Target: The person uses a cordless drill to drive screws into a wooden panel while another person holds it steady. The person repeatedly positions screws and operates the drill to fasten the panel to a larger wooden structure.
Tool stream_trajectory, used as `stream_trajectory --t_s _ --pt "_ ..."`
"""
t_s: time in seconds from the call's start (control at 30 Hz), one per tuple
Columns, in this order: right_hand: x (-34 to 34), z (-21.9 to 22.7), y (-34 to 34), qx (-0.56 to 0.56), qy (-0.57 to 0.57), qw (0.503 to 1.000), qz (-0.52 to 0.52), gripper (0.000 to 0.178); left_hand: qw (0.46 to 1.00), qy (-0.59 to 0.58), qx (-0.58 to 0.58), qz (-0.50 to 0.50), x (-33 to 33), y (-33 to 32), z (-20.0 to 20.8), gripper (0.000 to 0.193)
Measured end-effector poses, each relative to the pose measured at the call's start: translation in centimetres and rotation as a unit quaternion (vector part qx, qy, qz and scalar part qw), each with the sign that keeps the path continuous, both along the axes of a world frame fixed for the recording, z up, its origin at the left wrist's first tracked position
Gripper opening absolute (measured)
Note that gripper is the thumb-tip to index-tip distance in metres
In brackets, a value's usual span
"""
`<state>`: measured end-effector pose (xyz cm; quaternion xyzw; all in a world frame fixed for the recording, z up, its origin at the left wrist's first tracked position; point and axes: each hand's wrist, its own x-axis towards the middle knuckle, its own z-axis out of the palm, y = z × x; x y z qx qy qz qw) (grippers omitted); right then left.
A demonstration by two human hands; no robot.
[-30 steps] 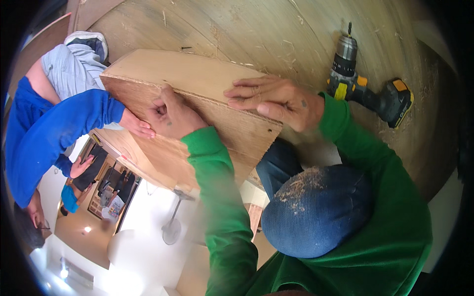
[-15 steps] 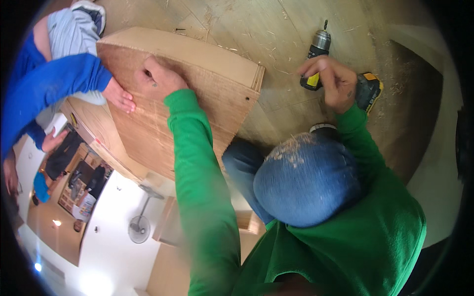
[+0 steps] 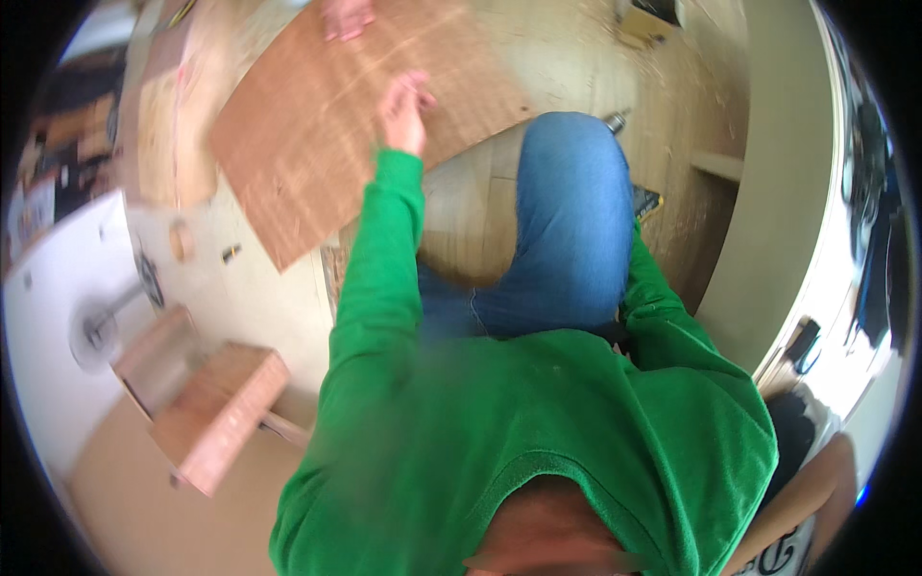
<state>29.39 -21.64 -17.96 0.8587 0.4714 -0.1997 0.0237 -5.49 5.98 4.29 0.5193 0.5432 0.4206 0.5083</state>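
One brown wooden panel (image 3: pixel 336 120) lies far left, one dark spot (image 3: pixel 524 108) at its right corner seemingly a hole already made; what is left cannot be told. Two hands show: left hand (image 3: pixel 405 110) over the panel, fingers loosely bent, any hold too blurred to tell; one co-worker's hand (image 3: pixel 348 17) farther off. One drill (image 3: pixel 616 122), partly behind one knee (image 3: pixel 576 182); right hand hidden, fingers unseen
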Motion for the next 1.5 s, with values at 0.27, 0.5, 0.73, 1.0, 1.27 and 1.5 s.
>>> stream_trajectory --t_s 0.27,0.5,0.73,1.0,1.27,1.5 --pt "5.6 7.0 5.5 0.205 0.348 0.906 -0.130 0.050 0.929 -0.120 -0.282 0.209 -15.8 -29.8 5.0 0.024" --pt "-2.1 29.4 9.0 0.316 0.399 0.828 -0.234 0.020 0.913 -0.189 -0.204 0.298 -22.2 -30.8 4.4 0.029" --pt "-15.3 45.8 13.5 0.447 0.414 0.780 0.141 0.036 0.885 -0.285 -0.137 0.342 -25.5 -32.7 4.8 0.032" --pt "-32.9 49.3 8.2 0.303 0.414 0.733 0.447 0.030 0.774 -0.485 -0.065 0.402 -26.1 -42.3 7.3 0.035" --pt "-39.6 43.9 -4.0 -0.026 0.627 0.696 0.347 0.026 0.780 -0.457 0.026 0.425 -26.2 -42.7 9.0 0.035" --pt "-39.0 43.0 -5.1 -0.008 0.614 0.697 0.371 0.034 0.791 -0.466 -0.011 0.396 -26.9 -40.9 7.7 0.020"
